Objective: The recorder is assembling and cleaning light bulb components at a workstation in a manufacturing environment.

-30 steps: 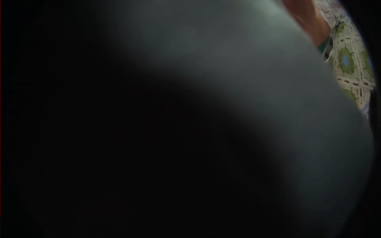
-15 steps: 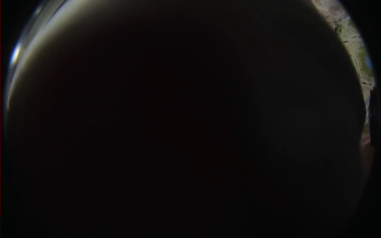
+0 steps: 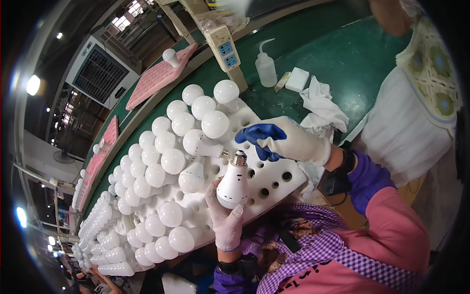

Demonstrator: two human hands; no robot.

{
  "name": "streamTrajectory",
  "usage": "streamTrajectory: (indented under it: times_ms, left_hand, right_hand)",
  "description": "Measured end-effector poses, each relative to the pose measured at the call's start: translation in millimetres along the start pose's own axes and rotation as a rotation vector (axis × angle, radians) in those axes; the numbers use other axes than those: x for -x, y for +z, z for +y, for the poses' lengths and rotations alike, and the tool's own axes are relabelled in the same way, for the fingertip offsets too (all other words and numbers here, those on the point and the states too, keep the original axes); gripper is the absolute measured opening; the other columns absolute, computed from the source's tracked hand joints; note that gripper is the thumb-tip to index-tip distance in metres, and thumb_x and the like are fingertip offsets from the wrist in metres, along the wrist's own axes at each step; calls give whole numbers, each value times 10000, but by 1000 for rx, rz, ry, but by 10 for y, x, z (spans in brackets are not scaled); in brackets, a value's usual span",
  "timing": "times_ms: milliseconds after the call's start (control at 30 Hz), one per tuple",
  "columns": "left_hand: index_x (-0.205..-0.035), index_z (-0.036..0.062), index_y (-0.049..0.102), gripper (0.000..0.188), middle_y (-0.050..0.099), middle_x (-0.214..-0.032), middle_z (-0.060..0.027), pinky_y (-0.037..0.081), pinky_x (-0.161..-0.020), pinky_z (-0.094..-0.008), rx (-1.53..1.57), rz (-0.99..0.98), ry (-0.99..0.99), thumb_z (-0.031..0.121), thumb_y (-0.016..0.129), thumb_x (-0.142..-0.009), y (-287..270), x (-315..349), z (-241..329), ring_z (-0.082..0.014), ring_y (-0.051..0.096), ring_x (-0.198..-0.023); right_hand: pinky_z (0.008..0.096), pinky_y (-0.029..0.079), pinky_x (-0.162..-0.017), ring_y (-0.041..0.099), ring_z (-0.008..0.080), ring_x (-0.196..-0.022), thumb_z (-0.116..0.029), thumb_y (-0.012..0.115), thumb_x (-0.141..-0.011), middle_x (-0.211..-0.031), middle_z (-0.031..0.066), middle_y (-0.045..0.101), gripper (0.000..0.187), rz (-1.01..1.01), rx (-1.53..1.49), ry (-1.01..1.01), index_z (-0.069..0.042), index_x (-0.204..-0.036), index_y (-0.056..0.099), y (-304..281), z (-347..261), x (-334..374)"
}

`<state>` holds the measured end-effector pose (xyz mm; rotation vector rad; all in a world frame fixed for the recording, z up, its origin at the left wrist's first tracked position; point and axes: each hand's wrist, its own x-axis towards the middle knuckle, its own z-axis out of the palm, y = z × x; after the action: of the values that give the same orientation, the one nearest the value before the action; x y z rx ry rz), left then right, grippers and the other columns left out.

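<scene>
My left hand point(image 3: 227, 226), in a pale glove, grips a white light bulb point(image 3: 233, 185) by its rounded end, with the metal screw cap pointing up. Just above and to the right, my right hand point(image 3: 286, 140) wears a white glove with blue-coated fingers. Those fingers are loosely bent and apart, with nothing visible between them, close to the bulb's cap. A white foam tray point(image 3: 270, 169) with round holes lies beneath both hands. Beside the held bulb, another bulb point(image 3: 198, 143) lies tilted, its cap toward my hands. Several more bulbs point(image 3: 173, 160) stand in rows on the tray's left.
A squeeze bottle point(image 3: 266, 71), a small white block point(image 3: 297, 79) and a crumpled white cloth point(image 3: 323, 105) sit on the green table point(image 3: 338, 54). A socket post point(image 3: 226, 51) rises behind the tray. Pink trays point(image 3: 156, 81) lie farther left. Another person's arm point(image 3: 390, 17) reaches in at upper right.
Half a second ago nearly the whole view was dark and blocked, with only slivers at the edges. Now my hands, the bulbs and the table show plainly.
</scene>
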<state>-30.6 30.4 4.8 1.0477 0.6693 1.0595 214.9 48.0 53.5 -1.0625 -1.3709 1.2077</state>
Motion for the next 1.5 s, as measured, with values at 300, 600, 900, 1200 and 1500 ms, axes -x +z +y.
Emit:
streamTrajectory:
  times_ms: [300, 600, 900, 1200, 1500]
  left_hand:
    - [-1393, 65, 255, 858, 354, -1375, -146, 474, -949, -397, -240, -51, 191, 80, 786, -719, -31, 24, -61, -268, 408, -1260]
    - [-1394, 22, 285, 878, 482, -1256, -186, 534, -781, -313, 112, -5, -220, 286, 794, -728, -99, 85, 74, -262, 594, -1019]
    - [-1403, 39, 324, 788, 373, -1376, -205, 398, -972, -417, -1113, 547, 495, 65, 731, -729, -259, -95, 206, -324, 423, -1240]
    - [-1324, 66, 390, 728, 394, -1314, -235, 361, -1022, -467, -1258, 484, 386, 34, 740, -685, -497, -431, 124, -412, 427, -1194]
    - [-1354, 31, 312, 684, 455, -1231, -126, 496, -889, -329, -141, 406, 119, -12, 667, -771, -21, 71, 259, -225, 524, -1101]
  right_hand:
    - [170, 446, -522, 563, 38, -645, -94, 656, -852, -850, 19, 670, 284, -128, -64, 199, -50, -1132, 661, 122, -111, -41]
    - [200, 478, -633, 552, 45, -750, -95, 670, -860, -872, 7, 651, 264, -143, 43, 148, -37, -1118, 656, 296, -204, 1]
    - [227, 470, -660, 571, 57, -763, -62, 656, -828, -933, 24, 665, 297, 178, 291, -367, -30, -1121, 627, 279, -612, -1036]
    - [404, 499, -774, 632, 360, -867, -253, 681, -812, -931, 196, 666, 362, 319, 531, -588, -24, -1088, 627, 308, -389, -1519]
    - [211, 495, -639, 564, 63, -722, -101, 523, -914, -884, 47, 659, 349, -124, 102, 87, 5, -1244, 558, 361, -164, -220]
